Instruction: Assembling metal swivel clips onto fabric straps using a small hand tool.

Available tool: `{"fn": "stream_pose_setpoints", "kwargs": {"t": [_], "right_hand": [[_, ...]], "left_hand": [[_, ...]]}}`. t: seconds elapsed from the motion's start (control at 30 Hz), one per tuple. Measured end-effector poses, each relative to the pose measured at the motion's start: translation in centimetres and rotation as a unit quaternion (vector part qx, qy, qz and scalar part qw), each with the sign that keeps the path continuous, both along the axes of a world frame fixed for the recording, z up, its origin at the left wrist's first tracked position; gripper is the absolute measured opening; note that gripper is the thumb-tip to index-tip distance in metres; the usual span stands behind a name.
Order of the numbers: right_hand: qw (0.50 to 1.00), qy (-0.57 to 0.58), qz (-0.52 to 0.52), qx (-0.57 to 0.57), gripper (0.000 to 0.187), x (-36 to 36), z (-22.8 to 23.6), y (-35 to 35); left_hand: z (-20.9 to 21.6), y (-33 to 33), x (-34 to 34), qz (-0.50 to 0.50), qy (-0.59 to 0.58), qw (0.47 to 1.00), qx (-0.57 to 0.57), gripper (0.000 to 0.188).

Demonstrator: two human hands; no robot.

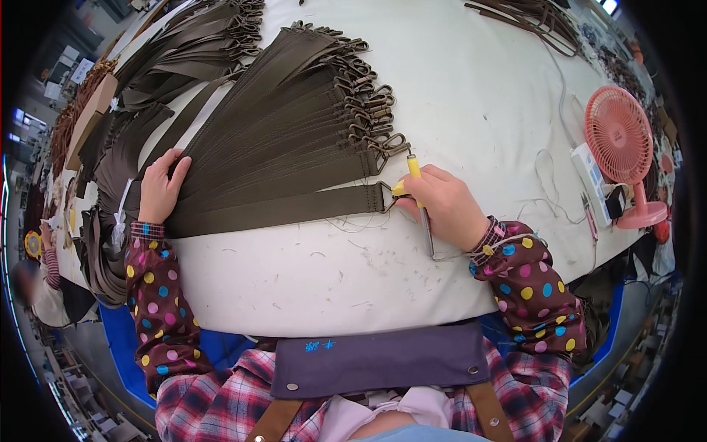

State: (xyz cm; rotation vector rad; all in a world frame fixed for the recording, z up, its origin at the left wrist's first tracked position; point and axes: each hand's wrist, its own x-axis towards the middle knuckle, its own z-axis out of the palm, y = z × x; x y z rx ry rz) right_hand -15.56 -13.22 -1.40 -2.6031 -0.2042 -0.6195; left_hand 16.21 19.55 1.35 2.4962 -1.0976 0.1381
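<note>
Pinching a yellow-handled tool (412,175) in the right hand (440,205), fingers pressed together round it; thin metal shaft runs back under the palm toward the near edge, tip hidden at the strap end. Left hand (159,187) lies flat, fingers spread, on the left end of the nearest olive strap (276,210), wrist bent, forearm coming in from the near left in a dotted sleeve. Strap lies across the white worktop (471,96), its metal ring (386,197) touching the right hand. Stack of matching straps (294,110) fans away just beyond it, brass clasps at the far right ends; lower layers hidden. More straps (530,15) cut off at the far edge. Pink desk fan (620,136) at the right, a white box-shaped unit (589,173) beside it; markings too small to tell. Loose thread bits near the right hand. Left rim blurred.
</note>
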Motion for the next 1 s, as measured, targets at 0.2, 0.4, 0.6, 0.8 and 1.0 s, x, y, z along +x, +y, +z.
{"fn": "stream_pose_setpoints", "kwargs": {"t": [0.2,0.4,0.6,0.8,1.0], "right_hand": [[0.999,-0.019,0.021,-0.036,0.024,-1.8,-0.2,0.6],[0.999,-0.018,0.022,-0.015,0.025,-1.6,0.8,0.8],[1.000,-0.001,0.016,-0.017,0.025,-1.4,0.9,1.0],[0.999,0.006,0.032,-0.010,0.023,-1.7,0.3,0.5],[0.999,-0.009,0.040,-0.011,0.023,-1.3,0.4,0.7]], "left_hand": [[0.1,1.8,-2.7,-0.059,-0.039,0.997,-0.002,0.032],[-0.2,0.0,1.5,-0.073,-0.043,0.996,-0.019,0.034],[-0.4,-2.4,1.2,-0.068,-0.168,0.982,-0.046,0.027],[1.6,-10.0,-11.6,-0.281,-0.025,0.957,-0.073,0.028],[0.1,-13.3,-14.9,-0.350,-0.021,0.936,-0.035,0.034]]}}
